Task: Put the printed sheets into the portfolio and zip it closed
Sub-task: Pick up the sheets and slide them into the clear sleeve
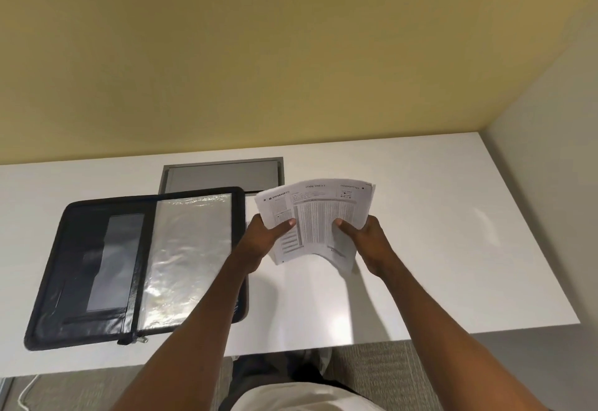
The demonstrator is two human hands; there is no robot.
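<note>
A stack of printed sheets [318, 213] is held above the white table, bowed upward in the middle. My left hand [263, 239] grips its left edge with the thumb on top. My right hand [364, 237] grips the right edge the same way. The black portfolio [97, 268] lies open flat on the table to the left of the sheets. Clear plastic sleeves [189, 258] cover its right half, and my left forearm crosses over its right edge. The zipper pull [137, 339] rests at the portfolio's near edge by the spine.
The white table [453, 265] ends at a near edge above grey carpet. A grey recessed cable hatch [223, 174] sits in the tabletop behind the portfolio. A yellow wall stands behind and a pale wall to the right. A white cable [27, 391] hangs at bottom left.
</note>
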